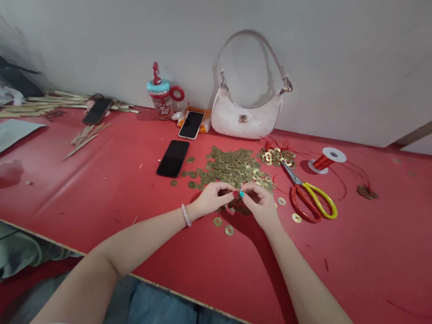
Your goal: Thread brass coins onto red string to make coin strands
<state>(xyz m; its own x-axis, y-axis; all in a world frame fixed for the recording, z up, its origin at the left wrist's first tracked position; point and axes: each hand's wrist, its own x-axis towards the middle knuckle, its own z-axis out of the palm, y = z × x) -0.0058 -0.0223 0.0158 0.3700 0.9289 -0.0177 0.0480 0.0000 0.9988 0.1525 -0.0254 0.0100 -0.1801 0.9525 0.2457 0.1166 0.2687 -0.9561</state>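
Both hands, left (212,198) and right (260,203), pinch a red knot (236,193) mid-table beside the coins (234,166), the near edge bare.

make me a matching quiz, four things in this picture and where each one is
1 white leather handbag
2 scissors with red and yellow handles
3 nearest black smartphone
4 small red knotted cord

a pinched between left hand and right hand
b upright against the grey wall
c right of the right hand
d left of the pile of round brass coins

Pairs: 1-b, 2-c, 3-d, 4-a
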